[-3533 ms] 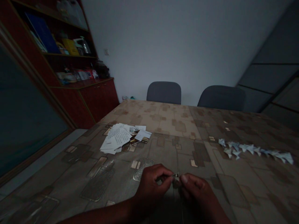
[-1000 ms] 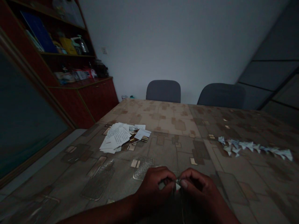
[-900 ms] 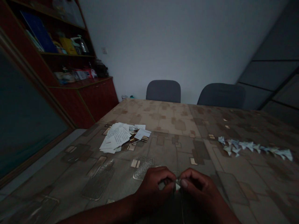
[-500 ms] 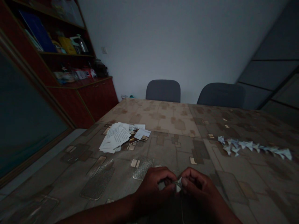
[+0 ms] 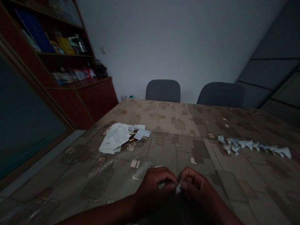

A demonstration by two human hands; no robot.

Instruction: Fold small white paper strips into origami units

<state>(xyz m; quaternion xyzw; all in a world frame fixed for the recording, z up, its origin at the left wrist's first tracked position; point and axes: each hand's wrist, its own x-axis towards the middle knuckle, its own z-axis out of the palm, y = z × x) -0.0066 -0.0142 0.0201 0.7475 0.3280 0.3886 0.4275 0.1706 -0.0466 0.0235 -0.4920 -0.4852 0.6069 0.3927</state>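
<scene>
Between the fingertips of both hands is a small piece of folded paper [image 5: 178,189], whitish and mostly covered by the fingers. My left hand [image 5: 156,184] pinches it from the left with thumb and forefinger. From the right, my right hand [image 5: 194,184] grips it with thumb and bent fingers. Both hands are near the table's front edge. To the right on the table lies a row of several small folded paper figures [image 5: 249,144], pale and pointed. Farther left rests a loose pile of printed paper sheets [image 5: 116,137], with a few cards [image 5: 142,134] at its right side.
A patterned cloth covers the table [image 5: 164,153]. Two grey chairs, one in the middle [image 5: 162,90] and one to the right [image 5: 220,93], stand at its far side by the wall. At the left is a red-brown cabinet [image 5: 98,97] with cluttered shelves.
The folded paper has turned slightly between my fingers, and less of it shows. My fingertips have shifted a little; the paper row and the pile lie as before.
</scene>
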